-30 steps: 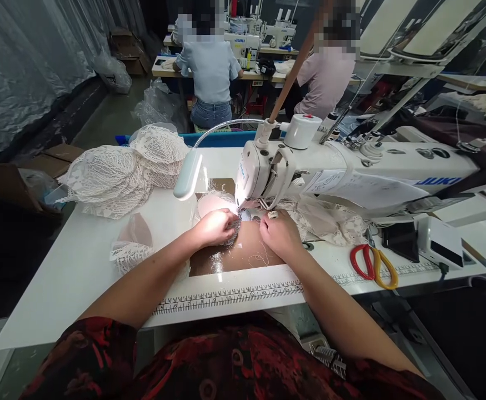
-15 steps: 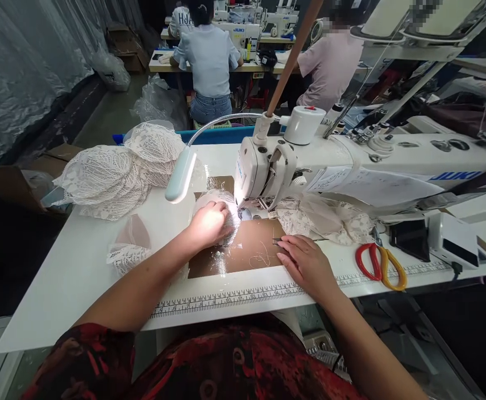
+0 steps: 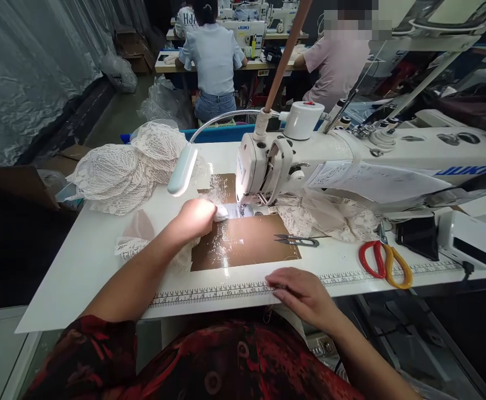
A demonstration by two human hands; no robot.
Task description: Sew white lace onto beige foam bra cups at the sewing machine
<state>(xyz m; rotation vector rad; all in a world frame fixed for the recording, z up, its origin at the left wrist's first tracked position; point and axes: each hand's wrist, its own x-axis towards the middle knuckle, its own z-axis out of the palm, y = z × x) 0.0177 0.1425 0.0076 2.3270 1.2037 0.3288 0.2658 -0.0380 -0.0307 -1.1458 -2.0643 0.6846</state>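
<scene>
My left hand is closed on a crumpled piece of white lace fabric, left of the needle area of the white sewing machine. Most of that piece is hidden under the fingers. Over the table's front edge, my right hand has its fingers stretched out and the thumb a little apart. A loose thread hangs just below its fingertips. Dark thread snips lie at the right edge of the brown plate, beyond the right hand.
Stacked lace pieces lie at the left, with a lace cup nearer me. Gathered lace sits under the machine arm. Red-and-yellow-handled scissors rest at right. A lamp hangs over the left hand. Two people sit ahead.
My right hand has left the snips and moved toward me past the ruler strip. The thread went from the brown plate to the table's edge. My left hand shifted left, bunching the lace.
</scene>
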